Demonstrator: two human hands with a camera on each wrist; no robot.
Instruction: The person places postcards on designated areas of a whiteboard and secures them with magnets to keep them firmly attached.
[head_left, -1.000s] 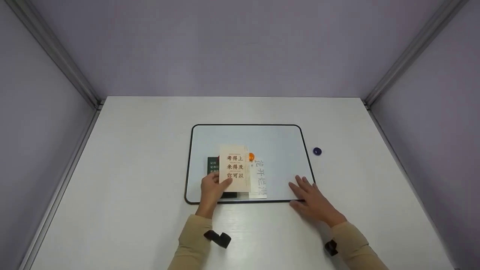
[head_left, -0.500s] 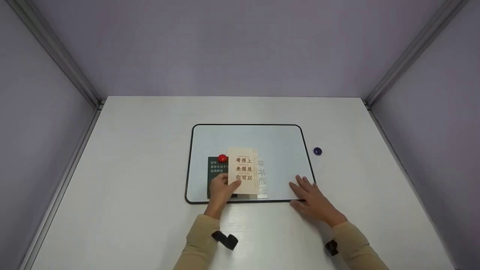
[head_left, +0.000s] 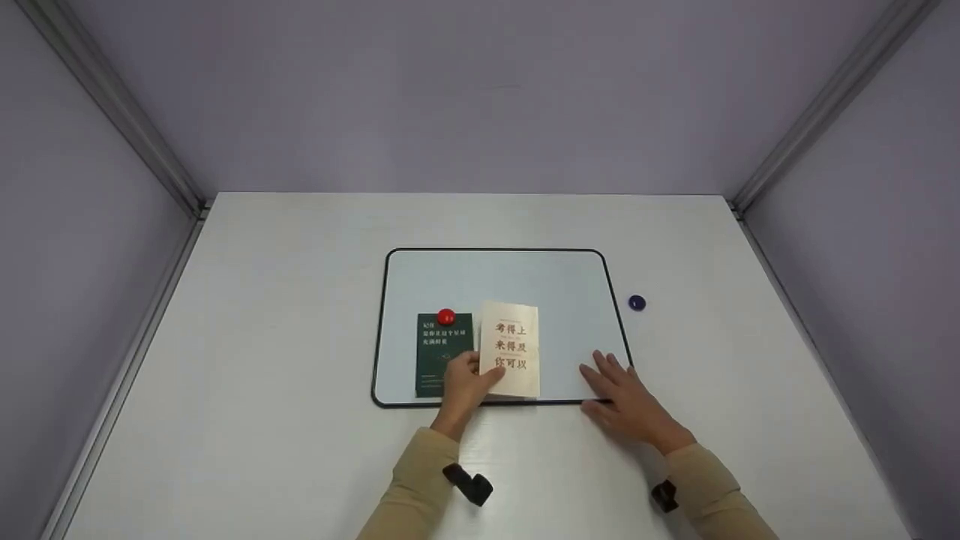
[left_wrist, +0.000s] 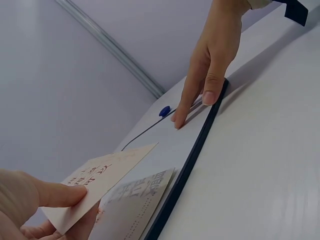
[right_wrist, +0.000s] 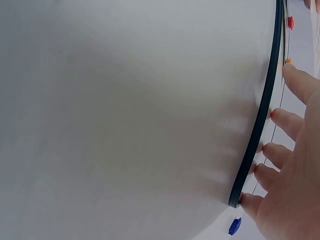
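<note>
My left hand (head_left: pixel 466 381) pinches a cream card (head_left: pixel 510 345) with dark printed characters between thumb and fingers. In the left wrist view the cream card (left_wrist: pixel 107 175) is tilted and raised above a pale printed card (left_wrist: pixel 132 207), which lies on the whiteboard; from the head it hides nearly all of that one. To its left lies a dark green card (head_left: pixel 435 356) under a red round magnet (head_left: pixel 446 316). The fingers of my right hand (head_left: pixel 626 397) are spread and rest on the lower right corner of the black-framed whiteboard (head_left: pixel 495 277).
A dark blue round magnet (head_left: pixel 637 302) lies on the white table (head_left: pixel 300 337), right of the whiteboard. In the right wrist view an orange magnet (right_wrist: pixel 288 61) shows beyond the thumb. Grey walls (head_left: pixel 480 97) enclose the table at the back and sides.
My left hand has carried the cream card rightward and slightly nearer, uncovering the green card and red magnet and covering the pale card and orange magnet. My right hand has stayed in place.
</note>
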